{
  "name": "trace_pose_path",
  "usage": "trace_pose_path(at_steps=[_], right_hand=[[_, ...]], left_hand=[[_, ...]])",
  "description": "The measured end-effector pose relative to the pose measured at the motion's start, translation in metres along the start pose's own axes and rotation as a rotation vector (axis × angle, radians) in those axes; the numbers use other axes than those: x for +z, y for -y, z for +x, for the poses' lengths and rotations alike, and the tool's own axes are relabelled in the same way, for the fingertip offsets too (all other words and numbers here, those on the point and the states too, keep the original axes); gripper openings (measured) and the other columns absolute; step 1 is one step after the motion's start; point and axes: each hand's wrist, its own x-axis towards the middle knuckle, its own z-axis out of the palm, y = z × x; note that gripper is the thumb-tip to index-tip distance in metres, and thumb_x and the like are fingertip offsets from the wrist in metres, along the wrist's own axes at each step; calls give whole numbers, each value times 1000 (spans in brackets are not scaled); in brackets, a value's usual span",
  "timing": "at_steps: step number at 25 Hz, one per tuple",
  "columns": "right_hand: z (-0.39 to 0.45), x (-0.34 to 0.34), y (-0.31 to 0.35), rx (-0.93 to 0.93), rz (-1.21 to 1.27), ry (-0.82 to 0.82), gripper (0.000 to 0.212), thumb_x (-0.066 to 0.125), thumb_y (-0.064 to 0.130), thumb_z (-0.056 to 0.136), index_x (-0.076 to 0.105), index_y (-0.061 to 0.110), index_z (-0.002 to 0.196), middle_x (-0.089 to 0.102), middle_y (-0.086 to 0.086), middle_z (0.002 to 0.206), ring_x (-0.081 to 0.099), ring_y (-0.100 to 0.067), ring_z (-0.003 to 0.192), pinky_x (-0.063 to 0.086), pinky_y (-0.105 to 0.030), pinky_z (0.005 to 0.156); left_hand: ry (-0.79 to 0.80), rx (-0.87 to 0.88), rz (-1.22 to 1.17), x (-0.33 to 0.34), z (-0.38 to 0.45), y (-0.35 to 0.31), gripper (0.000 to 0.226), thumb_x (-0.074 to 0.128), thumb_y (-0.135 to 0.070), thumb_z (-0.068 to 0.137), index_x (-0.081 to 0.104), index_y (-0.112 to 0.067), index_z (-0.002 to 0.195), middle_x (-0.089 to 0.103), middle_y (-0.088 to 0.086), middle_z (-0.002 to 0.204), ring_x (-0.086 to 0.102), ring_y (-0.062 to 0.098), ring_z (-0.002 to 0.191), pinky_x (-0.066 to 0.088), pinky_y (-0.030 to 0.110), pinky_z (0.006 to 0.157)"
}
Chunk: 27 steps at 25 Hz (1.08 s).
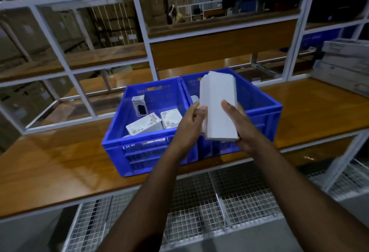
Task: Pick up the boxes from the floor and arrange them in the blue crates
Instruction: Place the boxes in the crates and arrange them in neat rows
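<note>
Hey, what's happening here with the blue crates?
A person holds a tall white box in both hands, left hand and right hand, above the right blue crate. The left blue crate already holds several small white boxes. Both crates sit on a wooden shelf.

The white box (218,106) is smeared by motion along its upper edge, and it covers most of the inside of the right blue crate (259,100), where only a sliver of a pale thing (194,98) shows. The fingers (238,110) of the right hand (237,124) are mostly hidden behind the box. The left hand (188,124) and its forearm cover the near right corner of the left blue crate (119,132). Print on the small boxes (143,126) there is too small to read. The stacked cartons (343,62) are cut off by the right edge.
</note>
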Motion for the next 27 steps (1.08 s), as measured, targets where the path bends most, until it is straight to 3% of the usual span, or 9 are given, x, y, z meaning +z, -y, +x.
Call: trace_pose_path(at_steps=[3, 5, 9, 11, 13, 16, 20, 27], right_hand=[[47, -22, 26, -69, -21, -136, 71, 72, 49, 83, 39, 26, 141, 65, -11, 124, 68, -31, 107, 59, -53, 85], [83, -35, 41, -106, -75, -291, 77, 74, 51, 80, 36, 27, 143, 63, -8, 127, 66, -30, 106, 59, -51, 83], [149, -53, 47, -116, -516, -590, 97, 78, 57, 73, 26, 24, 149, 48, -6, 140, 53, -29, 121, 50, -45, 93], [176, -55, 37, -3, -788, -656, 105, 78, 58, 73, 21, 20, 152, 38, -12, 149, 44, -35, 131, 44, -47, 98], [195, -58, 18, 138, -990, -659, 114, 77, 62, 71, 14, 21, 155, 26, -16, 155, 37, -39, 136, 41, -53, 102], [210, -62, -10, 259, -1133, -656, 116, 76, 64, 71, 9, 21, 156, 16, -19, 159, 31, -44, 140, 38, -58, 107], [213, -61, -21, 299, -1288, -694, 110, 75, 63, 73, 13, 20, 154, 21, -21, 155, 36, -44, 136, 39, -57, 105], [218, -75, -25, 459, -1657, -646, 113, 68, 68, 75, 8, 18, 156, 22, -21, 155, 30, -44, 139, 30, -60, 109]], left_hand=[[11, 32, 17, -8, 51, 4, 56, 50, -48, 101, 40, -23, 149, 55, -4, 135, 58, 10, 119, 55, 29, 94], [-6, 48, -3, -18, 83, 11, 49, 53, -41, 101, 43, -21, 145, 58, -7, 122, 62, 11, 110, 56, 31, 90], [19, 17, -3, -33, 139, 27, 40, 54, -38, 102, 50, -18, 136, 63, 3, 118, 66, 19, 106, 58, 41, 89], [87, -6, 51, -33, 166, 39, 39, 56, -40, 101, 52, -18, 133, 64, 7, 114, 67, 22, 105, 57, 46, 91], [144, -16, 111, -26, 187, 50, 42, 58, -43, 99, 51, -19, 132, 65, 8, 110, 67, 23, 103, 56, 51, 92], [215, -40, 173, -6, 211, 56, 48, 58, -45, 98, 46, -20, 137, 63, 2, 108, 65, 23, 105, 54, 46, 94], [296, -98, 279, 25, 231, 63, 51, 59, -44, 98, 42, -17, 138, 66, -9, 89, 64, 21, 97, 52, 40, 91], [316, -49, 332, 36, 252, 71, 50, 59, -43, 98, 57, -6, 131, 59, -14, 103, 61, 12, 92, 44, 30, 78]])
